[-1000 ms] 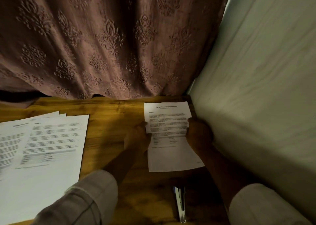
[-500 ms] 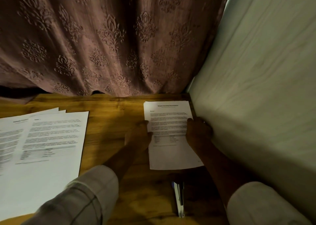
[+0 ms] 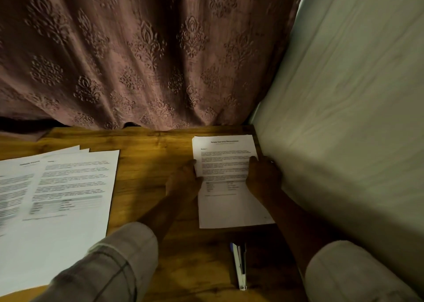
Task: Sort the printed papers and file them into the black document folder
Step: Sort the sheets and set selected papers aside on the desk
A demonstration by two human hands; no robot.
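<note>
A small stack of printed papers (image 3: 229,207) lies at the right end of the wooden table (image 3: 156,154), close to the pale wall. My left hand (image 3: 183,182) grips the stack's left edge, thumb on top. At the right edge, my right hand (image 3: 263,177) holds the stack with its fingers curled over the sheet. A second, larger spread of printed sheets (image 3: 57,187) lies fanned at the left of the table. No black folder is in view.
A blue and silver stapler (image 3: 239,267) lies on the table just below the held stack. A patterned brown curtain (image 3: 142,56) hangs behind the table's far edge. A pale wall (image 3: 344,118) borders the table on the right.
The held stack has turned very slightly, its near right corner shifting toward the wall. Both hands keep their hold on its edges.
</note>
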